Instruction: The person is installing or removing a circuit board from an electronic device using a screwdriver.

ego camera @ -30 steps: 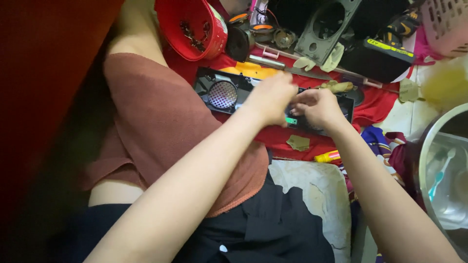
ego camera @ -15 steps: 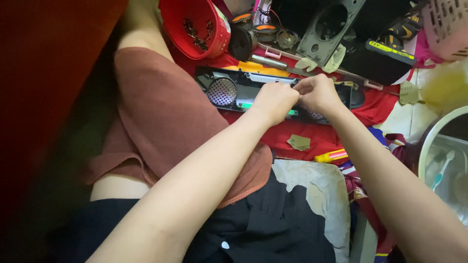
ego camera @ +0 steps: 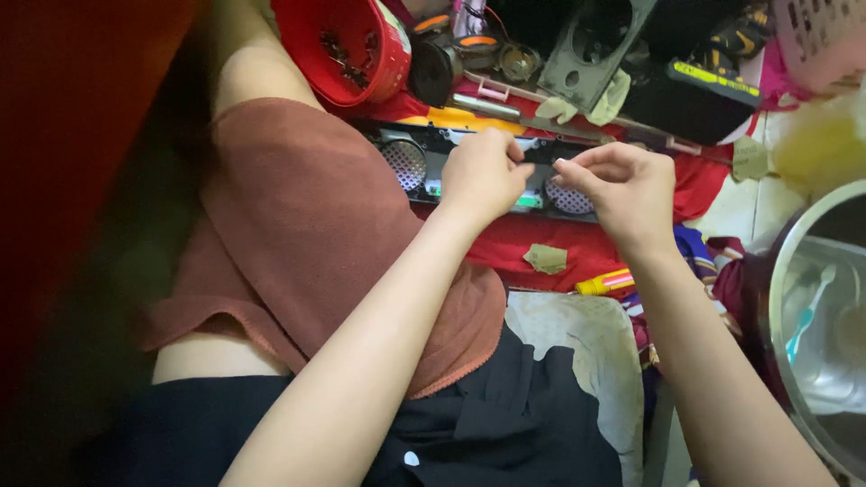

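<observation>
My left hand (ego camera: 483, 173) and my right hand (ego camera: 622, 188) meet over a long black panel (ego camera: 424, 162) with round mesh grilles that lies on a red cloth. Both hands have their fingertips pinched close together near the panel's middle; whatever small part sits between them is too small to make out. A brown towel (ego camera: 298, 234) covers my left leg beside the left forearm.
A red bowl (ego camera: 347, 45) with small parts stands at the top. Behind the panel lie black speaker parts (ego camera: 595, 54) and a black-and-yellow tool (ego camera: 713, 81). A metal basin (ego camera: 812, 316) is at the right. A yellow marker (ego camera: 606, 282) and a tape scrap (ego camera: 545, 259) lie on the cloth.
Both hands have risen slightly off the panel and drawn a little apart, the right hand moving to the right. The view has shifted a bit.
</observation>
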